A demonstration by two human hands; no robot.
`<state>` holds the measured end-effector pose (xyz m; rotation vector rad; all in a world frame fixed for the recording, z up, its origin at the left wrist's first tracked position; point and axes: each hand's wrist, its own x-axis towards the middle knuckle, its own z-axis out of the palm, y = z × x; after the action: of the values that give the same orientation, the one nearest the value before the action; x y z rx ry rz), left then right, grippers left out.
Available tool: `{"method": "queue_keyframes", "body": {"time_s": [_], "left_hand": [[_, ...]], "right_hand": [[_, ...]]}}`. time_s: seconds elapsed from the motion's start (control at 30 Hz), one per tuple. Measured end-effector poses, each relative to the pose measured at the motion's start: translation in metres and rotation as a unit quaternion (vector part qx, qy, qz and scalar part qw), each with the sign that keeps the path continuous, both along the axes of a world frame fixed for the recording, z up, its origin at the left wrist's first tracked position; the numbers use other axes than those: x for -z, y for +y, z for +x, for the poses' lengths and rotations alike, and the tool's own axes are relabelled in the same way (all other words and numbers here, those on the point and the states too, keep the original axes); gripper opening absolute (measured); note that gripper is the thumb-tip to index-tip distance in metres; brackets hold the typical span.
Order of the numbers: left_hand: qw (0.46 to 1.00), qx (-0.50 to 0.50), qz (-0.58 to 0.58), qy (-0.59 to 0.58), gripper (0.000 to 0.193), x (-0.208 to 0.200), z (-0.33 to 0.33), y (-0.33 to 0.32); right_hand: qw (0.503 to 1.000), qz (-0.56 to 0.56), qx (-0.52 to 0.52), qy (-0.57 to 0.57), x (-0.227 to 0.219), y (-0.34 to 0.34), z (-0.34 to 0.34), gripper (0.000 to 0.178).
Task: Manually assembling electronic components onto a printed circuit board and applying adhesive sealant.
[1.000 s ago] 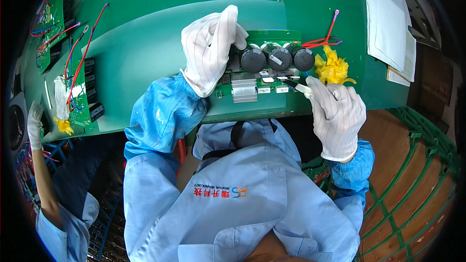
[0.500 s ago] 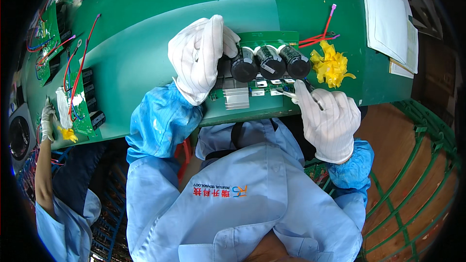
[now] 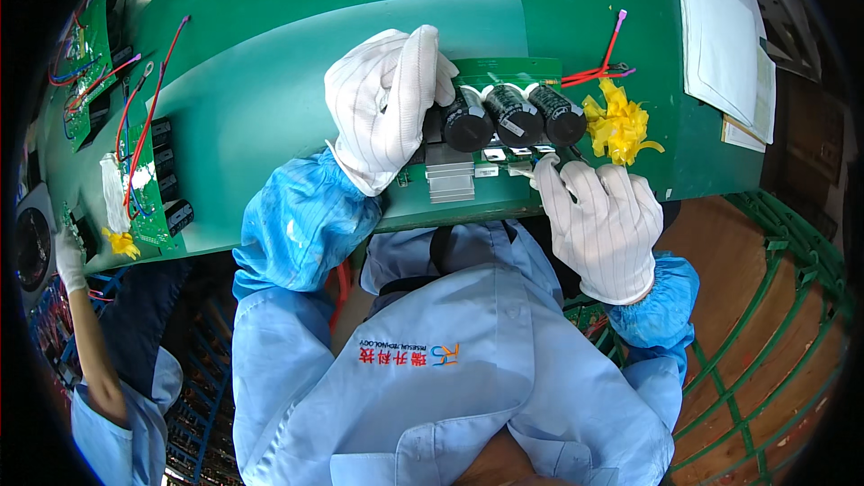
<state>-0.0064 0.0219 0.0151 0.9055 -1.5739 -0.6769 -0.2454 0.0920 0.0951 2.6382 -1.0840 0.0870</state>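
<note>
A green circuit board [image 3: 504,69] lies near the table's front edge in front of me. Three black cylindrical capacitors [image 3: 514,117] lean on it, with a finned metal heatsink [image 3: 450,178] at its near left. My left hand [image 3: 385,101], in a white striped glove, is closed on the board's left end; its fingertips are partly hidden. My right hand [image 3: 598,220], also gloved, is closed on a slim pointed tool [image 3: 531,173] at the board's near right edge. Most of the tool is hidden by the fingers, so its kind is unclear.
A yellow tape bundle [image 3: 619,124] and red wires [image 3: 601,75] adjoin the board's right end. White papers [image 3: 720,45] lie at right. More wired boards [image 3: 148,189] stand at left, near a co-worker's gloved hand [image 3: 69,259]. A green metal rack [image 3: 765,333] is at lower right.
The board and my left hand have shifted slightly right. My right hand has moved a little left with the tool. The co-worker's hand has moved down and left.
</note>
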Motion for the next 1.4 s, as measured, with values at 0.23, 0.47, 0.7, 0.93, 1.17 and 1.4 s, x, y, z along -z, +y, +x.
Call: {"method": "queue_keyframes", "body": {"time_s": [0.23,0.47,0.7,0.93,1.17,1.4], "left_hand": [[0.980,-0.001,-0.161,-0.119,0.048,0.019,0.010,-0.010],[0.998,0.027,-0.054,-0.028,0.032,0.018,0.009,-0.010],[0.964,0.001,0.245,0.099,0.040,-0.005,-0.001,-0.011],[0.962,0.004,0.255,0.102,0.042,0.005,0.006,-0.021],[0.980,-0.049,0.188,-0.036,0.035,0.033,0.020,-0.030],[0.990,-0.057,0.106,-0.079,0.031,0.039,0.020,-0.031]], "right_hand": [[0.997,0.015,0.060,-0.054,-0.011,0.001,-0.005,0.036],[0.995,0.002,0.089,-0.050,-0.006,0.007,-0.019,0.035],[0.990,0.027,0.120,-0.063,-0.004,0.005,-0.025,0.046],[0.989,-0.003,0.113,-0.093,-0.003,0.001,-0.028,0.045],[0.982,0.013,0.148,-0.116,-0.009,0.001,-0.027,0.047],[0.980,0.012,0.158,-0.118,-0.010,0.002,-0.026,0.044]]}}
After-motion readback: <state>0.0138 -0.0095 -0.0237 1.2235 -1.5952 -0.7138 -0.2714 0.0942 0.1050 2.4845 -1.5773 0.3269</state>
